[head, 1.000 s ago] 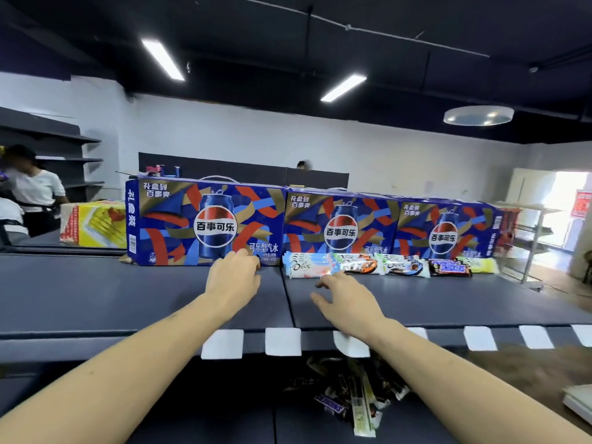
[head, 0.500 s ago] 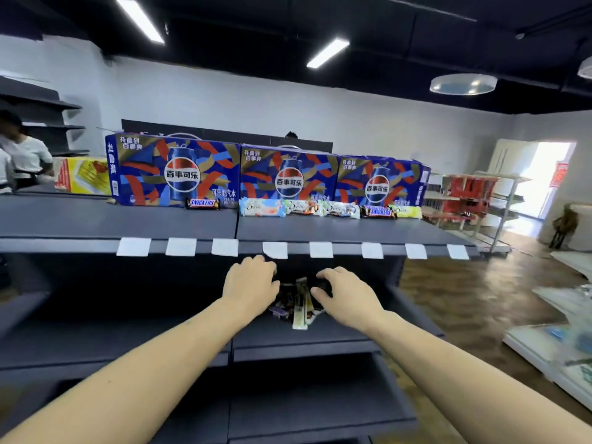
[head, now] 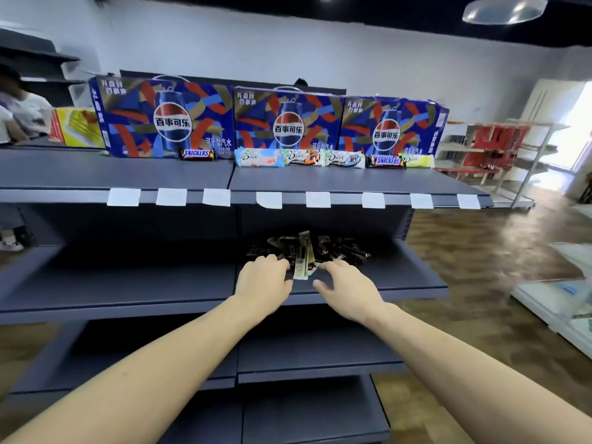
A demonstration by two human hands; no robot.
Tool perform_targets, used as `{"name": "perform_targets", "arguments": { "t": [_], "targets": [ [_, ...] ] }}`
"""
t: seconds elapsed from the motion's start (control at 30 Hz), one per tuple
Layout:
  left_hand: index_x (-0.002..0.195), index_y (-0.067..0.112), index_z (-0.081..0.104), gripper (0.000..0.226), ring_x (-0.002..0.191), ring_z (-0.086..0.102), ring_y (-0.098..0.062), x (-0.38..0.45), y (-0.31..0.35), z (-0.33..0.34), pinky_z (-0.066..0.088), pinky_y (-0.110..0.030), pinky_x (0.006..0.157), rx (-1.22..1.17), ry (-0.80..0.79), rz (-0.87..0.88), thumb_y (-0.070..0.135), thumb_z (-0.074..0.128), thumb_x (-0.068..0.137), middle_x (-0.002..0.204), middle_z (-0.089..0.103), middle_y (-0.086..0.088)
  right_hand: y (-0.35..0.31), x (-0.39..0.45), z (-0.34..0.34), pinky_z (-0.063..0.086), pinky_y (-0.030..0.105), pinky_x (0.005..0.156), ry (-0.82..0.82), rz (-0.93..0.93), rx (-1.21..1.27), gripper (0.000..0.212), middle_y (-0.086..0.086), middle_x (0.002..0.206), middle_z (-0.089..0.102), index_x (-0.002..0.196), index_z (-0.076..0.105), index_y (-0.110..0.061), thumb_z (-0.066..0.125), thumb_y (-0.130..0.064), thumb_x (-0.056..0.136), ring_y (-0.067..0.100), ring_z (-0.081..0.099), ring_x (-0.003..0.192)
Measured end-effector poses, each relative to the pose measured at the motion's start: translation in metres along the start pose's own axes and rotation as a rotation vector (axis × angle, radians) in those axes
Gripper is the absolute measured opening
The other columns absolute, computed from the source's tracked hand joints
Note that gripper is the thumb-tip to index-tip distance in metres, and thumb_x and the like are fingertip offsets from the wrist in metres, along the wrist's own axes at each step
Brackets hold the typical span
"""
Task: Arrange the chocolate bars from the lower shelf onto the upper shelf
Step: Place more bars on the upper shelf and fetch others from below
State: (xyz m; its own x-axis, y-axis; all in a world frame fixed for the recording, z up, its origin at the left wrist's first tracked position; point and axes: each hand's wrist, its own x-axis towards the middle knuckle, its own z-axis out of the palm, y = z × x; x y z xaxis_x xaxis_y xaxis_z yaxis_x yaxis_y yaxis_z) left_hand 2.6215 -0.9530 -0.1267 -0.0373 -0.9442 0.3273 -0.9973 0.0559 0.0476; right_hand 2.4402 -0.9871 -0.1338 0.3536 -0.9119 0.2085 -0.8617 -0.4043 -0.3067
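Note:
A loose pile of chocolate bars, mostly dark wrappers, lies on the lower shelf. One light green bar sticks out of it toward me. My left hand reaches the pile's left edge with loosely bent fingers and grips nothing I can see. Spread and flat, my right hand touches the pile's front right. On the upper shelf a Snickers bar lies apart, left of a row of three Dove bars, another Snickers and a yellow-green bar.
Three blue Pepsi cartons stand behind the bars on the upper shelf, with a yellow box to their left. White price tags line its front edge. A person stands far left. Another rack stands at the right.
Both hands came down from the upper shelf to the lower shelf and now reach the pile. A Snickers bar lies where my left hand was.

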Motion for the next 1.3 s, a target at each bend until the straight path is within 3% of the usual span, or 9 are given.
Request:
{"name": "perform_targets", "arguments": {
  "t": [0.3, 0.5, 0.7, 0.87, 0.93, 1.0, 1.1, 1.17, 1.3],
  "targets": [
    [0.132, 0.024, 0.052, 0.041, 0.115, 0.05, -0.023, 0.052, -0.022, 0.113, 0.043, -0.035, 0.092, -0.127, -0.17, -0.061, 0.038, 0.049, 0.093, 0.124, 0.055, -0.001, 0.054, 0.074, 0.091, 0.042, 0.039, 0.103, -0.217, 0.067, -0.006, 0.054, 0.002, 0.143, 0.044, 0.144, 0.04, -0.02, 0.047, -0.045, 0.097, 0.024, 0.041, 0.131],
    [0.135, 0.023, 0.049, 0.044, 0.122, 0.045, -0.023, 0.093, -0.044, 0.189, 0.046, -0.037, 0.094, -0.198, -0.242, -0.104, 0.035, 0.052, 0.093, 0.134, 0.048, -0.001, 0.079, 0.133, 0.158, 0.04, 0.04, 0.104, -0.263, 0.117, 0.052, 0.056, 0.007, 0.142, 0.042, 0.145, 0.036, -0.018, 0.05, -0.04, 0.096, 0.028, 0.039, 0.131],
    [0.142, 0.023, 0.042, 0.049, 0.123, 0.042, -0.026, 0.127, -0.06, 0.24, 0.046, -0.04, 0.093, -0.277, -0.159, -0.159, 0.029, 0.052, 0.095, 0.143, 0.037, 0.0, 0.085, 0.177, 0.207, 0.046, 0.042, 0.093, -0.085, 0.11, 0.066, 0.054, 0.006, 0.141, 0.04, 0.142, 0.039, -0.021, 0.053, -0.042, 0.094, 0.03, 0.043, 0.122],
    [0.15, 0.027, 0.024, 0.061, 0.13, 0.035, -0.029, 0.158, -0.072, 0.274, 0.037, -0.043, 0.099, -0.178, -0.085, -0.178, 0.038, 0.047, 0.095, 0.156, 0.021, -0.003, 0.091, 0.21, 0.236, 0.049, 0.043, 0.083, 0.075, 0.228, 0.033, 0.081, 0.006, 0.13, 0.045, 0.137, 0.039, -0.019, 0.06, -0.068, 0.076, 0.031, 0.048, 0.115],
    [0.152, 0.031, 0.019, 0.062, 0.129, 0.032, -0.028, 0.165, -0.075, 0.284, 0.037, -0.044, 0.098, -0.162, -0.059, -0.155, 0.042, 0.042, 0.095, 0.159, 0.015, 0.003, 0.095, 0.213, 0.243, 0.05, 0.04, 0.075, 0.168, 0.239, 0.049, 0.073, 0.004, 0.126, 0.048, 0.133, 0.043, -0.02, 0.059, -0.065, 0.078, 0.029, 0.052, 0.11],
    [0.151, 0.033, 0.019, 0.061, 0.125, 0.033, -0.026, 0.166, -0.077, 0.29, 0.037, -0.043, 0.097, -0.201, -0.041, -0.152, 0.042, 0.041, 0.095, 0.158, 0.02, 0.007, 0.1, 0.21, 0.244, 0.045, 0.034, 0.068, 0.254, 0.239, 0.152, 0.051, 0.002, 0.119, 0.054, 0.126, 0.051, -0.021, 0.057, -0.049, 0.083, 0.026, 0.058, 0.099],
    [0.148, 0.033, 0.031, 0.057, 0.118, 0.038, -0.025, 0.164, -0.08, 0.29, 0.04, -0.042, 0.093, -0.283, -0.006, -0.175, 0.039, 0.047, 0.093, 0.146, 0.036, 0.005, 0.105, 0.203, 0.235, 0.042, 0.032, 0.061, 0.323, 0.365, 0.548, 0.025, 0.001, 0.087, 0.065, 0.101, 0.063, -0.023, 0.043, -0.034, 0.089, 0.021, 0.059, 0.074],
    [0.141, 0.028, 0.045, 0.05, 0.112, 0.039, -0.024, 0.161, -0.081, 0.289, 0.043, -0.041, 0.091, -0.336, 0.037, -0.193, 0.036, 0.053, 0.092, 0.136, 0.044, 0.001, 0.106, 0.202, 0.23, 0.041, 0.035, 0.059, 0.333, 0.452, 0.736, 0.023, -0.002, 0.065, 0.06, 0.086, 0.061, -0.023, 0.04, -0.025, 0.093, 0.014, 0.053, 0.06],
    [0.124, 0.024, 0.062, 0.036, 0.104, 0.038, -0.022, 0.158, -0.081, 0.29, 0.046, -0.037, 0.087, -0.402, 0.135, -0.222, 0.029, 0.062, 0.089, 0.119, 0.051, 0.002, 0.112, 0.205, 0.227, 0.039, 0.031, 0.06, 0.281, 0.446, 0.785, 0.024, -0.007, 0.059, 0.053, 0.074, 0.058, -0.02, 0.042, -0.018, 0.093, 0.005, 0.044, 0.054]
  ]
}}
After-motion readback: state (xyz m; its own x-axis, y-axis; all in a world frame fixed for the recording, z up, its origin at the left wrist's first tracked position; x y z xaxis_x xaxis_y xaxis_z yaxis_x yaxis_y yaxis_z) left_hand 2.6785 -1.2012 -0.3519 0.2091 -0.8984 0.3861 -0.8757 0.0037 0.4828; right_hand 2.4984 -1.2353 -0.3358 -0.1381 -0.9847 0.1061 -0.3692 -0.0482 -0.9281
